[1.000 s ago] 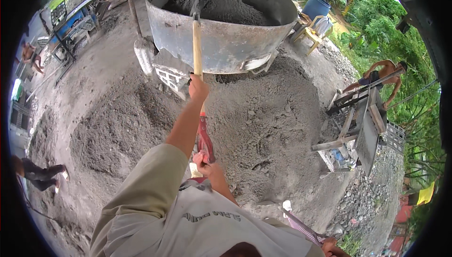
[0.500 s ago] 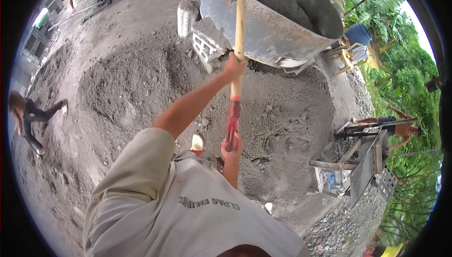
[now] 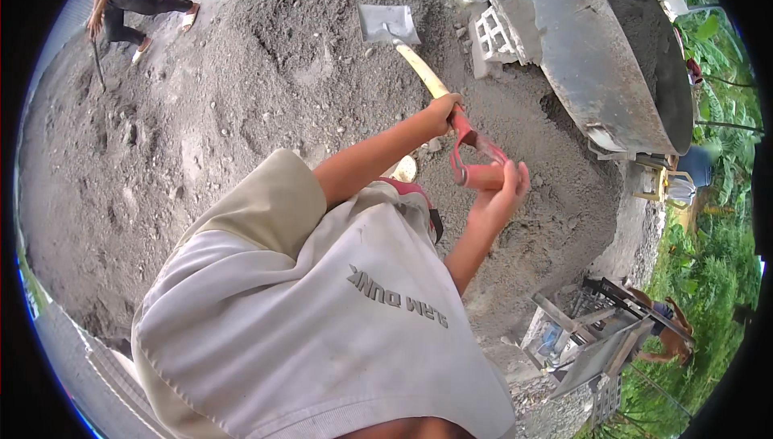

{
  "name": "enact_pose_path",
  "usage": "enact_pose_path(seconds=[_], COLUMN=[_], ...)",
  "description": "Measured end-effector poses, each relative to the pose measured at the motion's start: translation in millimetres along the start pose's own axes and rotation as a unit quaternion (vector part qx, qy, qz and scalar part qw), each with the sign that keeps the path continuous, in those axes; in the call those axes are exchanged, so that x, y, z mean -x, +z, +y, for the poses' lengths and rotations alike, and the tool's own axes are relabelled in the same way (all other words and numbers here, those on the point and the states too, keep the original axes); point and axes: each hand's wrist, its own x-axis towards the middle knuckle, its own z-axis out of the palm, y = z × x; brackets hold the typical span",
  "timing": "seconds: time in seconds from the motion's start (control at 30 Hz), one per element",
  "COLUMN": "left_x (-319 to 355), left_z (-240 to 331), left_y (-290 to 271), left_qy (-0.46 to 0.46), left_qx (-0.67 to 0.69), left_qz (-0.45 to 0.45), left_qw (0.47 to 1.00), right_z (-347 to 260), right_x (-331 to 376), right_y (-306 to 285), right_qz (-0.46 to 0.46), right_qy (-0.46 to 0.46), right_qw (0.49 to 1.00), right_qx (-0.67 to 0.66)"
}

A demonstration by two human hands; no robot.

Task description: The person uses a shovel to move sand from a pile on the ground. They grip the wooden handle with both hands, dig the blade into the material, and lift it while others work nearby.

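A shovel with a pale wooden shaft (image 3: 420,67) and a red D-shaped handle slants across the middle of the view. Its flat grey blade (image 3: 374,22) is at the far end, over the sand and gravel heap (image 3: 298,53), and looks bare. My left hand (image 3: 443,111) is wrapped round the shaft just where the red part begins. At the near end my right hand (image 3: 501,196) holds the grip of the D-handle, with its fingers partly curled and slightly blurred.
A large metal mixing drum (image 3: 600,53) with grey mix stands right. Hollow blocks (image 3: 501,35) lean beside it. A person (image 3: 133,0) with a tool is at far left, another (image 3: 664,334) behind a wooden-framed machine (image 3: 584,326). A yellow chair (image 3: 656,180) stands near greenery.
The shovel's top end has swung left, away from the drum to above the heap. My left hand now grips closer to the red handle. The view has turned left.
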Motion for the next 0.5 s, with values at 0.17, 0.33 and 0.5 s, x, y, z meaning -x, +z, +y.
enact_pose_path(seconds=[0.17, 0.33, 0.5], left_x=[37.6, 94.2, 137.0], left_z=[-5.1, 16.2, 18.5], left_y=[-188.2, -258.6, -269.4], left_qy=[-0.039, -0.029, -0.012], left_qx=[0.04, 0.12, 0.152], left_qz=[-0.019, -0.042, -0.049], left_qw=[0.998, 0.991, 0.987], right_z=[136.3, 149.9, 116.6], right_x=[72.9, 149.5, 203.0], right_y=[34.3, 74.7, 95.4], right_qz=[-0.095, -0.238, -0.199], right_qy=[0.368, 0.429, 0.411], right_qw=[0.919, 0.871, 0.889], right_qx=[-0.104, 0.027, 0.036])
